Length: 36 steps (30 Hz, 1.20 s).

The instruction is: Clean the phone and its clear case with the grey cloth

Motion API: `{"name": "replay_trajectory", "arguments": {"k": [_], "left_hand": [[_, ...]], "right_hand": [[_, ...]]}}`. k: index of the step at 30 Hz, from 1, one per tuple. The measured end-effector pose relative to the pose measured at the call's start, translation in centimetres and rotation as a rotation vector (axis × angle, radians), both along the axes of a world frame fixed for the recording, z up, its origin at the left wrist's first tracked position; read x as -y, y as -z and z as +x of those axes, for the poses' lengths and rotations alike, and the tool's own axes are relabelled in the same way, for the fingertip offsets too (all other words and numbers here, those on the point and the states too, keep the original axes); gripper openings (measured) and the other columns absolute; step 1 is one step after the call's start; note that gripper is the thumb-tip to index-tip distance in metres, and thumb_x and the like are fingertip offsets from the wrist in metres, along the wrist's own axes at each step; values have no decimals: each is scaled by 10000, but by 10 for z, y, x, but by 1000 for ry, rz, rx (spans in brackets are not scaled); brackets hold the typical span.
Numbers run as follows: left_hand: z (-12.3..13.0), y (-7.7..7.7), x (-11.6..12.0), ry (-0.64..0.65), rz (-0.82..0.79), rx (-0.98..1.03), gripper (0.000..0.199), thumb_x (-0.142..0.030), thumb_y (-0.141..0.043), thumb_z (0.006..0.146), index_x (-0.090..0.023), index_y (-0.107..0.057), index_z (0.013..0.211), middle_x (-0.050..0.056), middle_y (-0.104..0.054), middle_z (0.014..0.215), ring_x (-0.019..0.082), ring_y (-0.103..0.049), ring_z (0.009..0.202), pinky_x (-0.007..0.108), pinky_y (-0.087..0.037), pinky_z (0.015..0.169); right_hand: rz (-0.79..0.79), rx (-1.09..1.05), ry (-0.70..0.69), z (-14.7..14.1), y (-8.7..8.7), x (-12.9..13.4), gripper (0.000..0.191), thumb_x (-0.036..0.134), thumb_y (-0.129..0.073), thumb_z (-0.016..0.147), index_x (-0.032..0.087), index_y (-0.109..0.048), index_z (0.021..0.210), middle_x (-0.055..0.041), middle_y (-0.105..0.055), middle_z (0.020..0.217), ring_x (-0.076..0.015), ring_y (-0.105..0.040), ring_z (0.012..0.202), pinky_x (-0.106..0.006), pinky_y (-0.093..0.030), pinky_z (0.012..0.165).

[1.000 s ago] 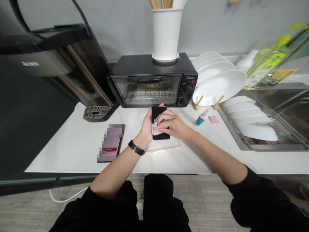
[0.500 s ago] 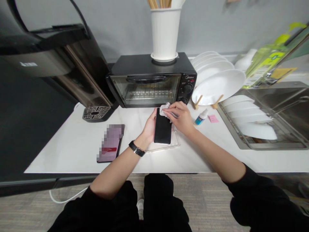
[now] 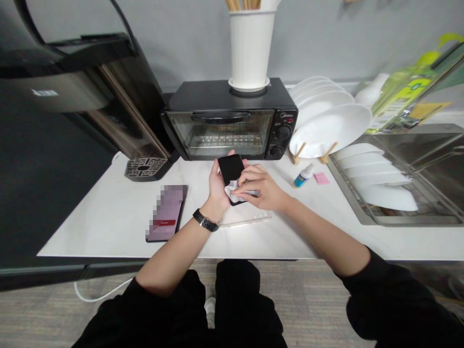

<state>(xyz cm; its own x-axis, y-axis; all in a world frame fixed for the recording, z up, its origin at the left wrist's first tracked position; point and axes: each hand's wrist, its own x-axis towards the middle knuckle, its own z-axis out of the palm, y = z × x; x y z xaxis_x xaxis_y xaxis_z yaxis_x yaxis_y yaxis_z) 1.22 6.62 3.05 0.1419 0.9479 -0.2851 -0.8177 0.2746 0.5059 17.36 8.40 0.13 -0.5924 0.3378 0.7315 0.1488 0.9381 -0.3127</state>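
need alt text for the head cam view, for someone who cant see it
Seen from the person's head, their left hand holds a black smartphone while their right hand presses a white cloth against it. Below them, a clear plastic case lies on a white counter, with a black toaster oven behind.

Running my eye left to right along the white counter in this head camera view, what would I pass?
Drip tray, blurred flat packet, black phone with cloth, dropper bottle, pink note, steel sink.
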Motion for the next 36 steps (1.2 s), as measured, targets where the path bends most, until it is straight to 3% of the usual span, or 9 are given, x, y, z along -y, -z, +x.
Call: {"name": "replay_trajectory", "arguments": {"k": [10,14,17,20,24,27,30,33,36], "left_hand": [[5,8,1,111,75,41,538,-467,-389,1158,-179,-622,1547,56,-802,939,165,-732,720,282,-602,728],[9,9,4,193,4,6,523,-476,-369,1165,-149,-734,1347,47,-794,857,175,-729,642,307,-607,677],[11,9,6,293,-72,-71,551,-544,-402,1148,-138,-774,1130,53,-755,744,201,-703,564,348,-603,647],[15,8,8,297,-106,-24,557,-537,-393,1155,-129,-769,1103,42,-727,700,178,-688,559,309,-591,660],[16,4,9,193,-31,36,510,-465,-365,1176,-135,-718,1342,47,-806,913,144,-755,720,234,-594,714],[10,2,7,137,83,28,564,-538,-339,1170,-223,-601,1557,47,-824,1074,170,-794,875,286,-632,853],[3,2,4,78,126,20,642,-617,-274,1154,-288,-518,1648,54,-820,1054,206,-797,952,348,-623,955],[-2,2,1,-5,123,-3,668,-620,-247,1151,-290,-463,1690,65,-816,1018,207,-785,919,333,-613,924],[-4,1,0,-15,128,-3,650,-608,-278,1148,-295,-470,1685,75,-812,1033,215,-775,926,340,-615,911]], "right_hand": [[71,-86,452,14,1,-15,173,325,-692,1047,253,-836,981,-51,-777,914,-254,-641,949,-451,-448,851],[82,-129,517,12,5,-15,174,311,-683,1055,244,-843,1033,-66,-766,923,-261,-634,938,-450,-466,831],[44,-172,507,10,6,-13,173,310,-678,1060,270,-845,1082,-62,-765,961,-253,-643,934,-450,-472,828],[36,-177,459,6,7,-10,178,311,-682,1063,294,-845,1131,-52,-759,963,-243,-638,932,-444,-472,829],[70,-143,302,1,6,-6,180,316,-693,1062,293,-837,1167,-45,-763,967,-238,-639,980,-431,-474,843],[91,-85,105,-3,4,0,142,347,-713,1052,315,-832,1123,-21,-768,953,-220,-635,960,-426,-483,869],[117,-42,-46,-5,1,7,107,322,-728,1036,296,-821,1083,-15,-763,922,-208,-629,933,-419,-496,874],[145,-28,-42,-3,-1,9,114,304,-702,1031,290,-812,1056,-20,-765,916,-217,-643,945,-429,-502,878],[172,-22,80,3,-2,4,140,305,-675,1019,308,-815,1014,-15,-764,897,-229,-657,926,-447,-487,859]]}}
